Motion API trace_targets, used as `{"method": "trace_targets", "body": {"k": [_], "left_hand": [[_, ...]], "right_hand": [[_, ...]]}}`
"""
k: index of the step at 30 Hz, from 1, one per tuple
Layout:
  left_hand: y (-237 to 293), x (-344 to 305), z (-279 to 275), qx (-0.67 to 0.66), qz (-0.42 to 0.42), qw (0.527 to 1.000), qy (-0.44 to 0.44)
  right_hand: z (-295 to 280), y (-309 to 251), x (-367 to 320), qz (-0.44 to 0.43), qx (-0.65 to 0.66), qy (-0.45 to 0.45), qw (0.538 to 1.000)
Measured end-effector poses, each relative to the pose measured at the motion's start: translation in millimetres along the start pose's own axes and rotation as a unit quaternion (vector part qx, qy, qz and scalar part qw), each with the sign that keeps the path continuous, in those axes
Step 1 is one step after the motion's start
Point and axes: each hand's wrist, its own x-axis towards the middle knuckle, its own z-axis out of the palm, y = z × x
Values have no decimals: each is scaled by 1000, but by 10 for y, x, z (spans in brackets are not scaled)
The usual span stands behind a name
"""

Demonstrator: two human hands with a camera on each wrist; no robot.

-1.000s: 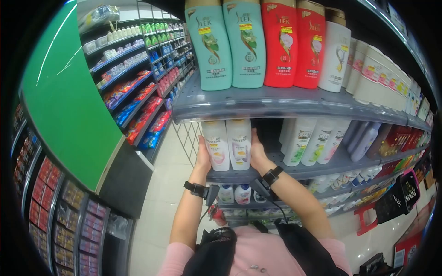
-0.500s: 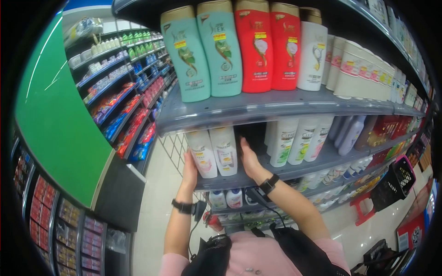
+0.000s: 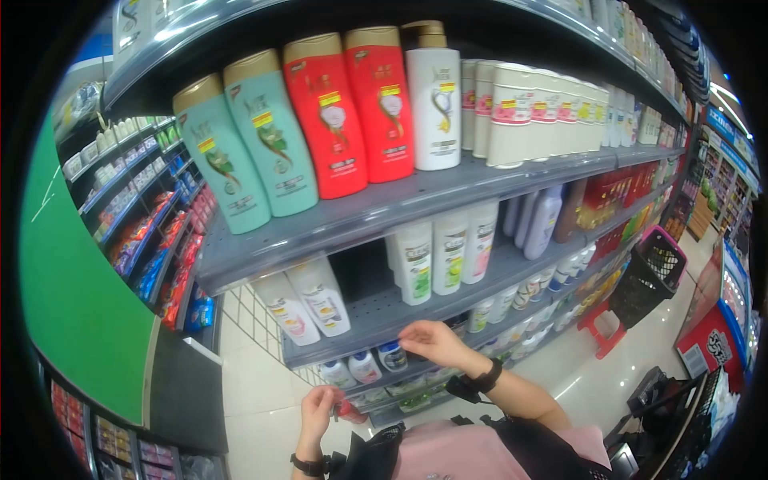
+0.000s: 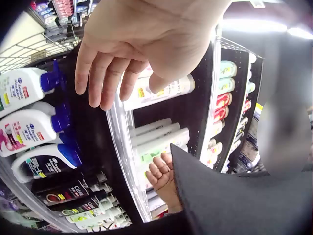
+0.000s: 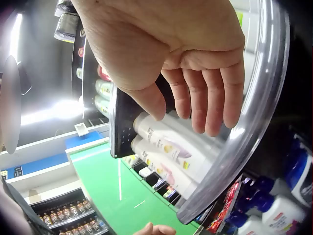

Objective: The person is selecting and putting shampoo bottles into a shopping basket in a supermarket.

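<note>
Two white Pantene shampoo bottles, an outer one (image 3: 283, 310) and an inner one (image 3: 319, 298), stand side by side at the left end of the middle shelf (image 3: 376, 316). My left hand (image 3: 320, 410) is below and in front of that shelf, its palm empty and fingers loosely bent in the left wrist view. My right hand (image 3: 438, 344) hangs in front of the shelf edge, to the right of the pair, and holds nothing. In the right wrist view its fingers (image 5: 199, 100) overlap the inner bottle. White Clear shampoo bottles (image 3: 414, 262) stand further right on the same shelf.
Above, a shelf carries green bottles (image 3: 272, 136), red bottles (image 3: 326, 120) and a white pump bottle (image 3: 434, 112). Blue-capped bottles (image 3: 364, 366) line the shelf below. A wire side panel (image 3: 254, 328) closes the left end. A black shopping basket (image 3: 646, 272) stands at right.
Both hands have let go of the Pantene bottles and drawn back and down, away from the shelf. The bottles stay on the shelf. The head view has turned to the right.
</note>
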Motion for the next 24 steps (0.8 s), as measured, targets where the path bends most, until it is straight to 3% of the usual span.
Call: {"method": "trace_targets", "body": {"k": [3,5,8,10,12,16,20,24], "left_hand": [[157,4,463,-11,-10,1000,-23],[244,44,893,-28,27,997,-62],[408,-40,1741,-42,40,993,-106],[481,-150,2315,-42,32,991,-126],[487,-273,2827,41,56,967,-245],[672,-490,3680,102,78,940,-315],[605,-562,4471,88,86,922,-367],[704,-638,5327,113,67,891,-435]], "right_hand": [[-485,140,-503,28,11,58,998],[-893,299,-950,24,-2,87,996],[-1596,406,-1792,60,-14,196,979],[-2106,516,-2439,65,-2,270,961],[-2480,558,-3123,86,12,349,933],[-3024,646,-4376,153,-8,472,868],[-3417,680,-5231,183,-2,532,827],[-3683,563,-5631,161,-15,544,823]]}}
